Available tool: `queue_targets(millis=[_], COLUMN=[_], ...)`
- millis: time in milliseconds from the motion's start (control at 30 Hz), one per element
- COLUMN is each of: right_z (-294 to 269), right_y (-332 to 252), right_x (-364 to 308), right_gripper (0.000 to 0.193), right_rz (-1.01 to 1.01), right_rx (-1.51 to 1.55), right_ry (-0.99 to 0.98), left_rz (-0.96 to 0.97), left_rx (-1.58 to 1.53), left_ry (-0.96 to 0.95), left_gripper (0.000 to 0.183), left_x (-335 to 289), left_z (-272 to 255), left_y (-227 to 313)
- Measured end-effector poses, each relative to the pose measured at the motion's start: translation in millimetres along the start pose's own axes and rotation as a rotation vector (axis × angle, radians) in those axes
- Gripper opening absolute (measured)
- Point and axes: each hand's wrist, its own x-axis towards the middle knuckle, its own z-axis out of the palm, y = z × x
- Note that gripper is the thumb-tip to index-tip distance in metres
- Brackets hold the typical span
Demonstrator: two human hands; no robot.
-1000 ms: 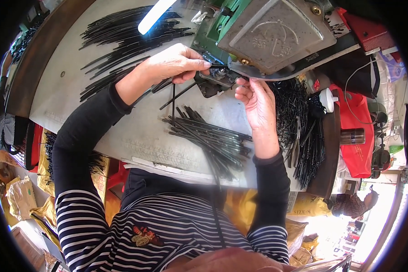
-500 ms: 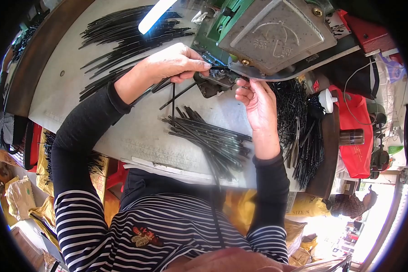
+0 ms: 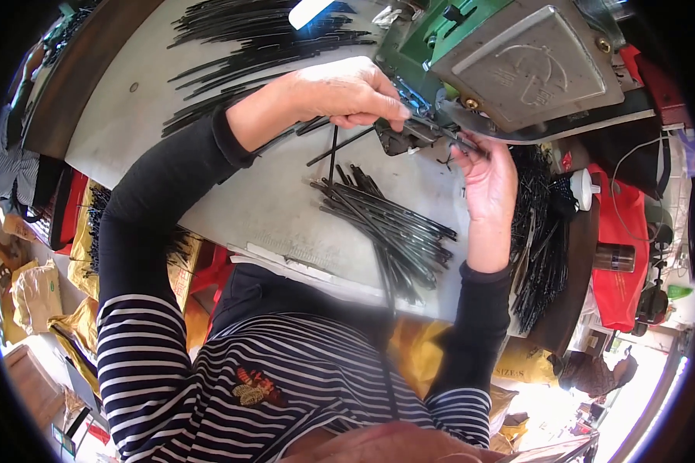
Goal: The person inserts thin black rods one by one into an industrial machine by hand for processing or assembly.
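Your left fingers (image 3: 391,109) covered part of the thin black rod (image 3: 446,135) running to your right fingers (image 3: 498,156), and its ends could not be told. Your left forearm (image 3: 256,117) hid part of the rod pile (image 3: 262,32) behind it; the upper edge cut off that pile, the white lamp (image 3: 313,11) and the green machine (image 3: 432,46). The dark strap (image 3: 386,282) hanging before you was blurred.

A dark top (image 3: 301,343) is showing narrow white stripes across its body and upper sleeves, while a red-and-gold insect-shaped ornament (image 3: 255,388) is decorating its front. Plain black lower sleeves (image 3: 137,231) are ending near the wrists; dark trousers (image 3: 266,295) are showing too.
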Motion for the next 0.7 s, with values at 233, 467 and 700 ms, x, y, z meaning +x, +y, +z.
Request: queue_targets(millis=[233, 467, 700], right_z=[-7.2, -22.7, -20.1], right_y=[-30.0, -47.7, -38.8], right_x=[-7.8, -24.4, -33.4], right_gripper=[0.026, 0.02, 0.015], right_rz=[-0.081, -0.098, -0.438], right_rx=[-0.227, -0.953, -1.779], right_ry=[-0.027, -0.027, 0.101], left_rz=[0.153, 0.169, 0.154], left_rx=[0.734, 1.041, 0.985], left_ry=[0.003, 0.26, 0.268], left_gripper=[0.036, 0.025, 0.019], left_x=[-23.7, -38.4, -36.1], left_z=[18.6, 8.7, 7.9], left_y=[5.9, -18.3, -17.6])
